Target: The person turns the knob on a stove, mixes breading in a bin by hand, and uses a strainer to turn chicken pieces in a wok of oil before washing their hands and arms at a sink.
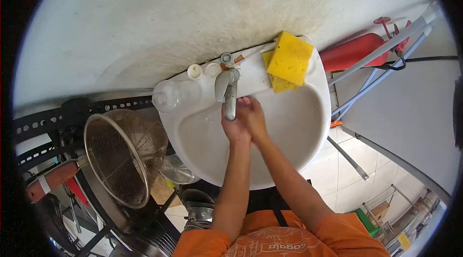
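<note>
My left hand [235, 130] is palm up over the washbasin [202, 153], below the metal tap [230, 94]. Across its palm lies my right hand [254, 119], its fingers bent and pressed against the left one. The tap's spout hides part of the left hand, so its fingers hardly show. I cannot make out any object between the two palms, nor whether water runs. On the basin's rim behind them are two yellow sponges, the upper sponge [290, 58] overlapping the lower sponge [280, 85].
A clear plastic bottle [170, 97] and small white lids [195, 71] sit on the rim's left. Beside the basin hangs a large wire strainer [120, 160] near a black metal rack [41, 124]. A red fire extinguisher [354, 52] and pale poles [369, 86] stand right.
</note>
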Demonstrator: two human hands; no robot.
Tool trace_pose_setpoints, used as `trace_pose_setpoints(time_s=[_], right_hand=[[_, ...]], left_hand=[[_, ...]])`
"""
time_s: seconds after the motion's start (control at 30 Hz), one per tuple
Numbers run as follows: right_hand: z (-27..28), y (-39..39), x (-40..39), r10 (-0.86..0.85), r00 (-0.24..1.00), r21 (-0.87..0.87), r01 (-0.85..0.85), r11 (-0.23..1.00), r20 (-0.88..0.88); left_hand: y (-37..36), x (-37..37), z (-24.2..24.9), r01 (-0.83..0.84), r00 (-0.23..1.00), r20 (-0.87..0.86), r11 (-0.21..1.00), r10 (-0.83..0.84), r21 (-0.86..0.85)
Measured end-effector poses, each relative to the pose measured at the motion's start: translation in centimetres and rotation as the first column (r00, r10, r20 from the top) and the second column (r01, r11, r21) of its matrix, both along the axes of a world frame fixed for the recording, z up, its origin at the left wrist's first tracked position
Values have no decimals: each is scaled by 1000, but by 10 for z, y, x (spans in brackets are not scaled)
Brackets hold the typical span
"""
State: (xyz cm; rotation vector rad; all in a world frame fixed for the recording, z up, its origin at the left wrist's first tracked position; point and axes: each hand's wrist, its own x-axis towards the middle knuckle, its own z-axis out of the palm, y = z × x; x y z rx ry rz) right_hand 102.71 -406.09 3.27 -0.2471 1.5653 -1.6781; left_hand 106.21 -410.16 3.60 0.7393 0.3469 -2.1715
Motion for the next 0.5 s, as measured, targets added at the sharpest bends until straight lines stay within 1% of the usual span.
trace_pose_setpoints(time_s=[0.03,0.07,0.1,0.17,0.2,0.23,0.27,0.3,0.37,0.4,0.47,0.5], right_hand=[[-9,1,-10,-10,956,-38,22,999,294],[-12,1,-13,-13,827,-70,63,996,562],[38,3,-8,-135,856,41,133,990,499],[34,18,21,-125,920,46,117,992,372],[39,28,31,-123,944,54,111,992,305],[47,43,40,-53,905,47,36,998,423],[68,54,43,17,846,25,-36,999,533],[80,61,45,85,767,-5,-106,994,636],[75,58,34,121,709,-10,-159,987,695],[70,51,29,141,675,-18,-186,982,724],[56,33,19,160,684,-14,-214,977,712],[49,24,15,169,692,-12,-226,974,702]], left_hand=[[4,-5,9,-28,999,40,999,29,-15],[6,-6,14,-47,996,79,998,50,-35],[2,-6,16,-28,999,-30,1000,28,1],[1,-2,17,1,969,-248,997,19,83],[5,-2,14,-10,959,-282,997,31,77],[8,-1,9,-24,947,-317,997,45,69],[8,-3,7,-37,934,-353,998,55,55],[8,-3,9,-29,937,-348,999,38,31],[8,-2,13,-22,943,-331,1000,15,-18],[8,-1,10,-45,941,-336,999,41,-2],[5,4,0,-81,936,-341,996,85,25],[1,6,5,-56,966,-256,997,43,-43]])
